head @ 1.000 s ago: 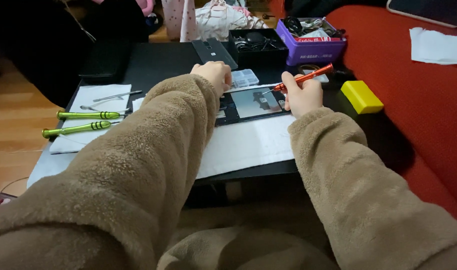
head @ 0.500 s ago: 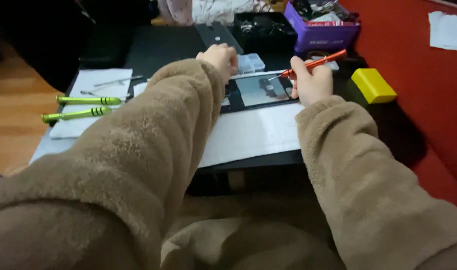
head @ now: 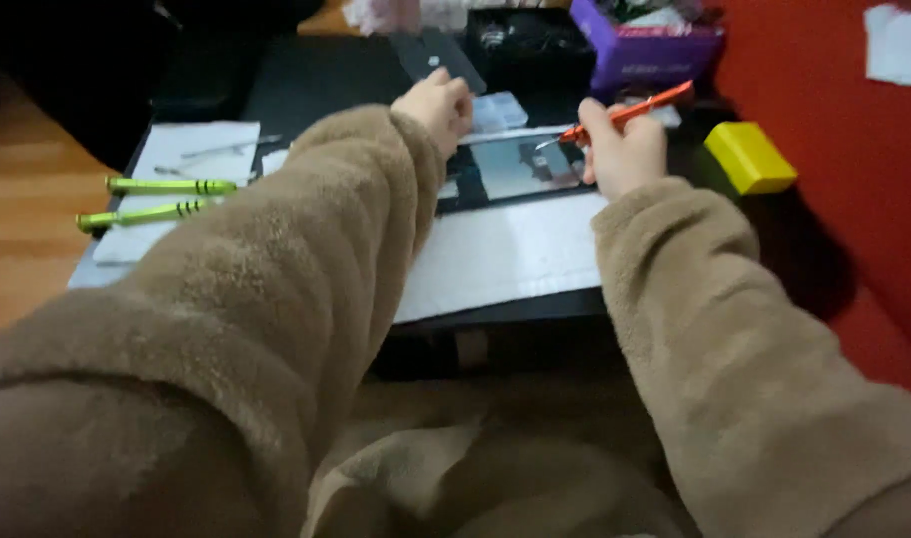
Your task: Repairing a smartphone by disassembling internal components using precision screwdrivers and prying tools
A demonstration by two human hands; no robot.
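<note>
- Head view tips lower than half a second ago: more of the brown fleece sleeves fills the picture, and the dark worktop (head: 306, 80) slides up toward the top edge.
- White mat (head: 505, 254) lies across the worktop's near edge, and the flat opened device (head: 520, 167) rests at its far side, long axis running left to right, same spot between both hands as before.
- Purple box (head: 650, 50) sits at the far right, something dark inside, too cut off to tell what.
- Yellow block (head: 749, 157) rests right of the device, just beside the red couch.
- Left hand (head: 435, 105) is curled, knuckles up, pressing on the device's far left edge; whether it pinches anything I cannot tell.
- Right hand (head: 623, 149) grips the orange screwdriver (head: 630, 108), handle pointing up-right, tip angled down-left onto the device.
- Two green screwdrivers (head: 161, 199) lie untouched at the left, lengthwise left to right.
</note>
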